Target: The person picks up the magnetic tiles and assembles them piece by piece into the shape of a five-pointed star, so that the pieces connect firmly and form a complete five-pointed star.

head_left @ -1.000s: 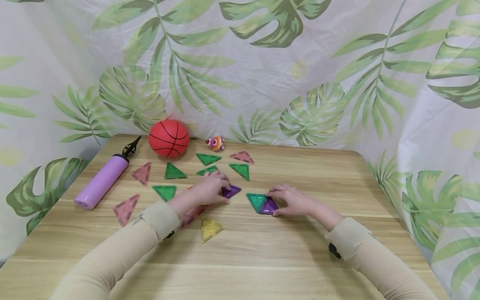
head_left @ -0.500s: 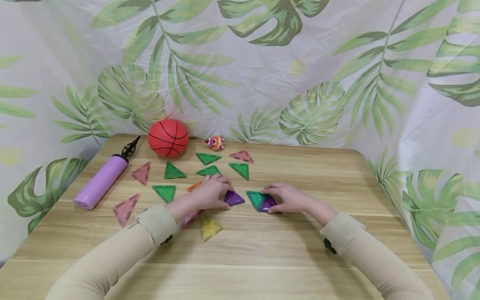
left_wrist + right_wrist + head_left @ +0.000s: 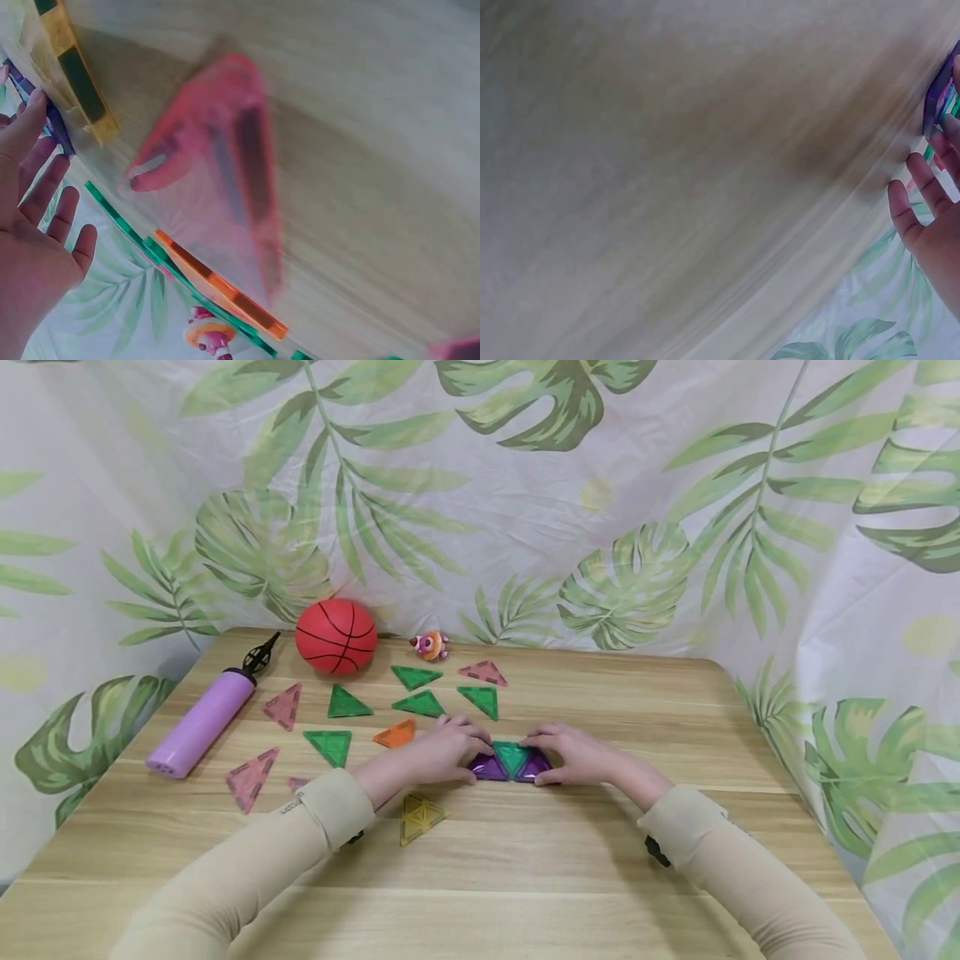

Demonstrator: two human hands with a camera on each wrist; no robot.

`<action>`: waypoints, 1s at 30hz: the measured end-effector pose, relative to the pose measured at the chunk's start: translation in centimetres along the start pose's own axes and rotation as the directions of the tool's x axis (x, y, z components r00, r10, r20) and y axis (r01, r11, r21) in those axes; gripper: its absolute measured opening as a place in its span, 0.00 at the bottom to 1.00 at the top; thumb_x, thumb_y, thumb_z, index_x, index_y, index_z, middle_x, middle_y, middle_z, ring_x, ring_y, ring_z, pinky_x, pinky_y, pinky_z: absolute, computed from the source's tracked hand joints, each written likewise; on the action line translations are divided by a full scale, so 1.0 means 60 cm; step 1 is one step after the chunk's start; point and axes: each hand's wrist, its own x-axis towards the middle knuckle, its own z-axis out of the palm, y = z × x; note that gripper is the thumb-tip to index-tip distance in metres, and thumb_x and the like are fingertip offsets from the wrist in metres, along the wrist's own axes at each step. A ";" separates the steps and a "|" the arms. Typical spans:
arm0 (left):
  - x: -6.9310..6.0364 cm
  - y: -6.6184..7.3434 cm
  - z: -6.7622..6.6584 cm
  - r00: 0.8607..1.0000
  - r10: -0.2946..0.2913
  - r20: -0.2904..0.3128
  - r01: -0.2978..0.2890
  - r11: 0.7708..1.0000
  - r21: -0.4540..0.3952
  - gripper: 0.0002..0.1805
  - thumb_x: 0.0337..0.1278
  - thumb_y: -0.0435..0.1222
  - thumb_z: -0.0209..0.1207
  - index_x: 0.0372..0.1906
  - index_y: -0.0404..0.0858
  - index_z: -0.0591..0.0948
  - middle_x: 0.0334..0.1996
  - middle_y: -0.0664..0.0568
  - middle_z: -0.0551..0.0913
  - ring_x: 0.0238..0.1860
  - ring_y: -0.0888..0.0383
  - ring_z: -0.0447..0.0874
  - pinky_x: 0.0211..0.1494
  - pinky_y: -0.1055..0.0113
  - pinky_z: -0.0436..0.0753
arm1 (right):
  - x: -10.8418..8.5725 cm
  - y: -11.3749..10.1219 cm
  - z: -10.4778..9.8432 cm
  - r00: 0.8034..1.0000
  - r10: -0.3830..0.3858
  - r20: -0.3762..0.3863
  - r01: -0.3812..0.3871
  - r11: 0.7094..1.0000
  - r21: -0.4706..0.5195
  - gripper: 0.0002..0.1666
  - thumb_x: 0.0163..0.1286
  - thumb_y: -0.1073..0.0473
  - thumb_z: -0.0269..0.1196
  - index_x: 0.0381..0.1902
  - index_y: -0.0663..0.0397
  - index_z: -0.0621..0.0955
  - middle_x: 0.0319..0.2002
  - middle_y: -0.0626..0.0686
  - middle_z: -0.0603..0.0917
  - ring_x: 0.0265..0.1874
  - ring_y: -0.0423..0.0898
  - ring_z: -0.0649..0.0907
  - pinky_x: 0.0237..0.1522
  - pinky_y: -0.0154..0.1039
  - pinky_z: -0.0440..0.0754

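Three translucent triangular magnetic tiles lie in a row on the table in the head view. A teal tile (image 3: 513, 755) is in the middle, flanked by a left purple tile (image 3: 489, 767) and a right purple tile (image 3: 533, 767), their edges meeting. My left hand (image 3: 437, 752) pinches the left purple tile between thumb and fingers. From the other side, my right hand (image 3: 587, 754) grips the right purple tile the same way. Both wrist views catch only part of this: a purple edge (image 3: 56, 124) by the left fingers and another purple edge (image 3: 937, 86) by the right.
Loose tiles lie around my left arm: a yellow tile (image 3: 422, 818), an orange tile (image 3: 395, 733), several green ones like this green tile (image 3: 328, 747), and pink ones like this pink tile (image 3: 253, 779). Farther back are a purple pump (image 3: 204, 720), red ball (image 3: 337, 637) and small toy (image 3: 431, 646).
My left hand has slid right with its purple tile, which now meets the teal tile. The orange tile and part of a pink one have come into view. My right hand has shifted slightly left.
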 end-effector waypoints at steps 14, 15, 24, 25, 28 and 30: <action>-0.038 -0.042 -0.041 0.986 -0.054 -0.156 0.048 0.998 -0.046 0.28 0.44 0.42 0.71 0.54 0.42 0.80 0.55 0.47 0.78 0.59 0.46 0.66 0.58 0.45 0.64 | -0.012 -0.002 0.003 0.999 0.003 -0.034 -0.004 0.999 -0.034 0.38 0.57 0.44 0.68 0.63 0.54 0.73 0.59 0.57 0.74 0.61 0.55 0.71 0.62 0.52 0.67; -0.045 -0.048 -0.047 0.985 -0.075 -0.158 0.068 0.996 -0.051 0.28 0.44 0.41 0.71 0.55 0.42 0.80 0.54 0.47 0.78 0.58 0.46 0.66 0.57 0.44 0.64 | -0.014 -0.002 0.004 0.999 0.003 -0.037 -0.005 0.999 -0.037 0.38 0.57 0.44 0.68 0.63 0.54 0.73 0.59 0.57 0.74 0.60 0.55 0.71 0.62 0.53 0.67; -0.091 -0.113 -0.052 0.962 -0.242 -0.130 0.237 0.970 -0.055 0.28 0.43 0.43 0.71 0.55 0.44 0.80 0.50 0.46 0.79 0.54 0.44 0.68 0.53 0.44 0.65 | -0.029 0.007 0.003 0.999 0.011 -0.047 -0.013 0.999 -0.040 0.38 0.57 0.45 0.68 0.63 0.54 0.73 0.59 0.57 0.74 0.60 0.56 0.72 0.62 0.53 0.68; -0.095 -0.121 -0.049 0.957 -0.260 -0.130 0.255 0.965 -0.057 0.28 0.43 0.44 0.71 0.55 0.44 0.80 0.49 0.46 0.79 0.53 0.45 0.69 0.53 0.44 0.65 | -0.030 0.008 0.002 0.999 0.015 -0.044 -0.016 0.999 -0.038 0.38 0.57 0.45 0.68 0.63 0.54 0.73 0.59 0.58 0.74 0.60 0.56 0.72 0.62 0.53 0.67; -0.107 -0.141 -0.041 0.941 -0.316 -0.119 0.310 0.948 -0.071 0.29 0.43 0.47 0.71 0.54 0.43 0.81 0.46 0.47 0.79 0.50 0.46 0.69 0.50 0.47 0.64 | -0.030 0.012 0.001 0.999 0.013 -0.049 -0.016 0.999 -0.045 0.38 0.57 0.45 0.68 0.63 0.55 0.73 0.59 0.58 0.74 0.60 0.57 0.72 0.61 0.54 0.68; -0.112 -0.152 -0.035 0.930 -0.352 -0.102 0.345 0.935 -0.080 0.29 0.43 0.50 0.70 0.53 0.43 0.81 0.46 0.47 0.79 0.50 0.47 0.69 0.50 0.48 0.63 | -0.028 0.015 0.001 0.998 0.021 -0.052 -0.023 0.999 -0.046 0.38 0.58 0.45 0.68 0.63 0.55 0.73 0.59 0.58 0.74 0.60 0.57 0.72 0.61 0.54 0.68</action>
